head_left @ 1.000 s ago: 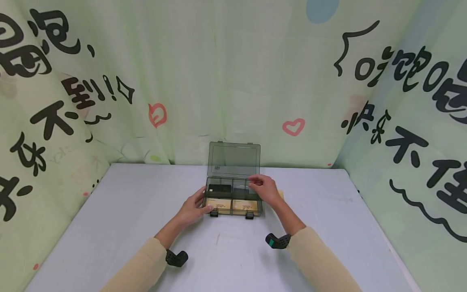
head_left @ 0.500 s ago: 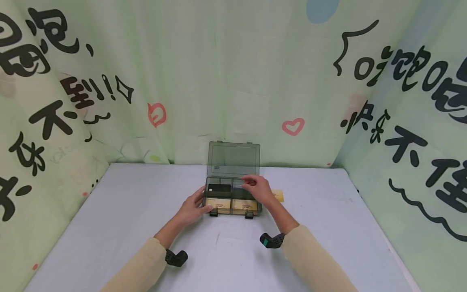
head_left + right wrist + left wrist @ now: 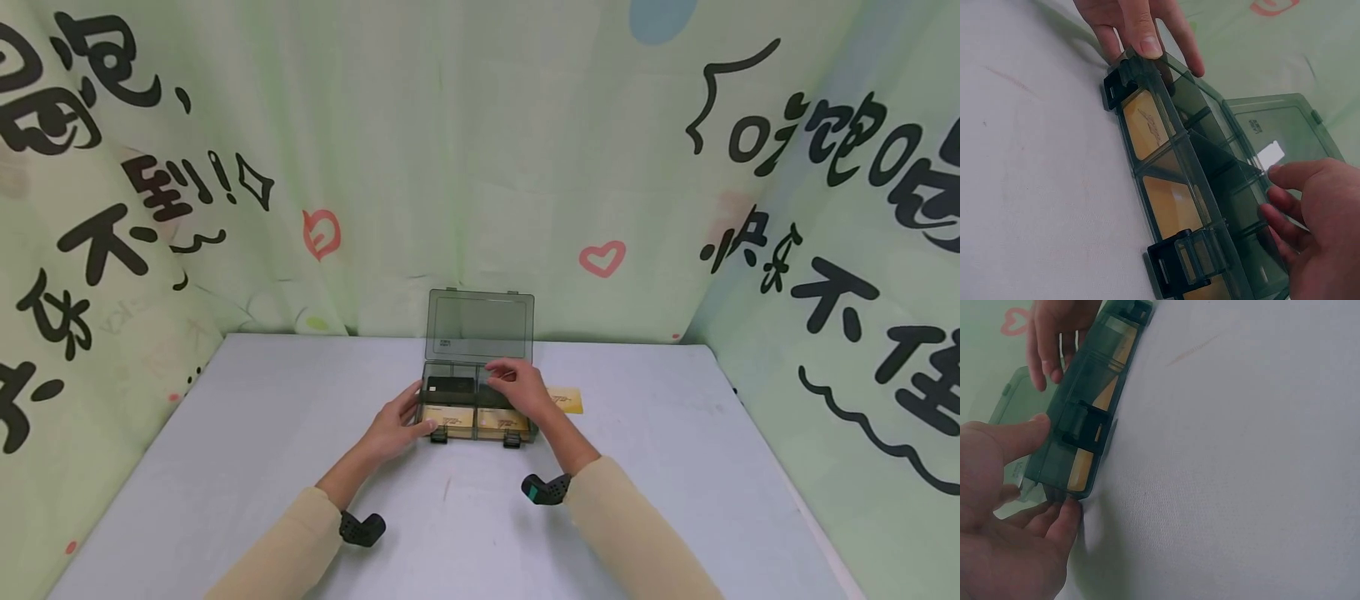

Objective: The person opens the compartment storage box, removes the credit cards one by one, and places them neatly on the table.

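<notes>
A grey translucent compartment box (image 3: 476,400) stands on the table with its hinged lid (image 3: 480,325) raised at the back. My left hand (image 3: 395,427) grips its left side, thumb at the front corner and fingers along the end wall and lower edge. My right hand (image 3: 522,389) hovers over the back right compartment, fingers loosely curved. In the right wrist view its fingertips (image 3: 1275,170) are right at the corner of a translucent divider (image 3: 1225,153); nothing shows between thumb and fingers. Yellow cards (image 3: 450,418) lie in the front compartments. A flat black piece (image 3: 452,386) lies back left.
A yellow card (image 3: 568,400) lies on the table right of the box, partly behind my right wrist. Two dark latches (image 3: 512,439) hang from the box's front edge. Printed cloth curtains (image 3: 450,167) enclose the white table (image 3: 645,433) at the back and sides.
My right hand has moved left over the back right compartment, towards the middle divider, uncovering more of the yellow card on the table. The left hand and the box stay in place.
</notes>
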`<state>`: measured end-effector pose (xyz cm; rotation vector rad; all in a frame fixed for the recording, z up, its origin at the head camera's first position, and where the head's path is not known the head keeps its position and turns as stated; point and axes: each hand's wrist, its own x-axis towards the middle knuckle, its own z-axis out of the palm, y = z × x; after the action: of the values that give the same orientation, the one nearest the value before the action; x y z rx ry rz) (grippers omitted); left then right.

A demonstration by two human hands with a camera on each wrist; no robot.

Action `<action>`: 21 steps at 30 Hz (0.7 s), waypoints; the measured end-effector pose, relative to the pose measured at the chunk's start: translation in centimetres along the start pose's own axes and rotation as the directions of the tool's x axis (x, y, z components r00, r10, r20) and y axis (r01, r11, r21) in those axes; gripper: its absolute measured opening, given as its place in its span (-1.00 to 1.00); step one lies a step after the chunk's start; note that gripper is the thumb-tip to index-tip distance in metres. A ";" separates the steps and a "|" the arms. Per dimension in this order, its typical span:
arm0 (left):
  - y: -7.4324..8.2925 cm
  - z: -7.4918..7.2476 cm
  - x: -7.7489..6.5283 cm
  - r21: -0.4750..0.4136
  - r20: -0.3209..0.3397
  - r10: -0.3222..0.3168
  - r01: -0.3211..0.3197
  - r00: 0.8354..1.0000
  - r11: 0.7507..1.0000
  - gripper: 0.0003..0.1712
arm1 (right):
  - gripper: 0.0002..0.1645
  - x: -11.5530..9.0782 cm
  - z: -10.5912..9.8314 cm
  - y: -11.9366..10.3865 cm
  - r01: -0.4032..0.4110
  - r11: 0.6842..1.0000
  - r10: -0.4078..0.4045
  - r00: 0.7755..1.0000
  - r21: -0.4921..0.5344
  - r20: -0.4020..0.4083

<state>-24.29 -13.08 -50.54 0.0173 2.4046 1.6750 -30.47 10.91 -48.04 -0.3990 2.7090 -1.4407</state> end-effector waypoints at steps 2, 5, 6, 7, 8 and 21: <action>0.0 0.0 0.0 0.000 0.000 -0.001 0.001 1.000 1.000 -0.08 | -0.67 0.1 0.1 0.0 0.002 1.000 -0.002 1.000 -0.005 -0.001; 0.0 0.0 -0.1 0.000 0.000 0.001 -0.001 1.000 1.000 -0.08 | -0.69 0.3 0.3 -0.1 0.001 1.000 -0.001 1.000 -0.013 -0.002; 0.0 0.0 -0.1 0.002 -0.001 0.002 -0.002 1.000 1.000 -0.08 | -0.69 0.4 0.4 -0.1 0.002 1.000 -0.002 1.000 -0.017 0.000; 0.0 0.0 -0.1 0.003 -0.001 -0.001 0.001 1.000 1.000 -0.08 | -0.69 0.4 0.4 -0.1 0.003 1.000 -0.003 1.000 -0.020 0.004; 0.0 -0.1 -0.1 0.005 -0.002 -0.004 0.004 1.000 1.000 -0.08 | -0.69 0.4 0.5 -0.2 0.002 1.000 -0.002 1.000 -0.019 0.008; -0.1 -0.1 0.0 -0.007 0.010 0.008 -0.008 1.000 1.000 -0.08 | -0.51 0.4 1.0 -1.2 -0.005 0.997 0.010 0.998 -0.074 0.066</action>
<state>-24.31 -13.18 -50.56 0.0335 2.3950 1.6825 -30.49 9.35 -47.56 -0.4314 2.7139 -1.3039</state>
